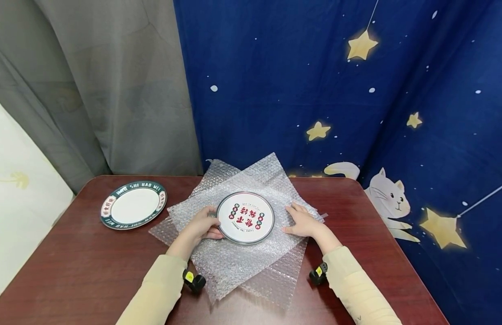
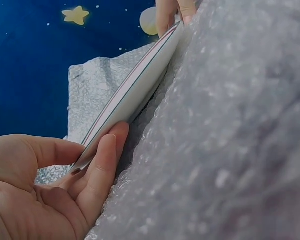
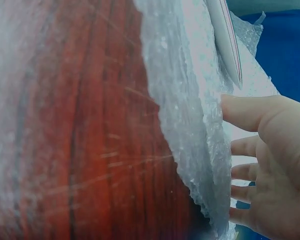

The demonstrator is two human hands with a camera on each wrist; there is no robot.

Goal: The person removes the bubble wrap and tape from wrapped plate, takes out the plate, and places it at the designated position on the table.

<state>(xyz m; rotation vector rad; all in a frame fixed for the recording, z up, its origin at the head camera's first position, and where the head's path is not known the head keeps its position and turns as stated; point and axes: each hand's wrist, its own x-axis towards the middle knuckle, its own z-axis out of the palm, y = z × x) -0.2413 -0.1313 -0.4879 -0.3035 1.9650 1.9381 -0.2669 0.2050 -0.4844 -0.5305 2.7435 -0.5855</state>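
Note:
A round white plate [image 1: 245,218] with red lettering and a dark rim lies over the middle of the bubble wrap [image 1: 238,266]. My left hand [image 1: 202,224] grips its left edge; in the left wrist view the thumb is on the rim and the fingers are under the plate [image 2: 135,90]. To the right of the plate, my right hand [image 1: 302,220] rests on the wrap with fingers spread, apart from the rim. The right wrist view has these fingertips touching the bubble wrap [image 3: 190,115].
A second plate, oval with a green lettered rim [image 1: 133,205], lies at the table's back left. The bubble wrap sheets overlap at angles on the dark red wooden table [image 1: 72,271]. Behind the table hang a grey curtain [image 1: 145,90] and a blue starry curtain [image 1: 267,90].

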